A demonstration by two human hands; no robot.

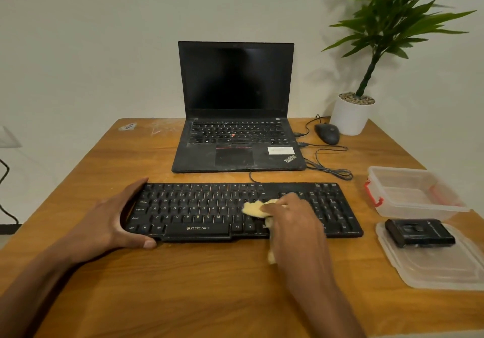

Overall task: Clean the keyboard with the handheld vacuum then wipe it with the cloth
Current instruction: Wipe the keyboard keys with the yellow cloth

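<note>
Left hand [115,222] clamps the keyboard's [209,206] left end on the table [183,285]. Right hand [293,222] has its grip bunched around the yellow cloth [252,209], pressed on the keys right of middle. Vacuum [419,233] sits on a lid [432,272] far right.

Your left hand [115,222] grips the left end of the black keyboard [199,206] on the wooden tabletop [183,285], thumb at its near edge. Your right hand [290,217] presses a yellow cloth [252,208] onto the keys right of centre. Beyond both hands stands an open laptop [235,107]; right of your right hand, a black handheld vacuum [419,233] rests on a clear lid [432,267].
</note>
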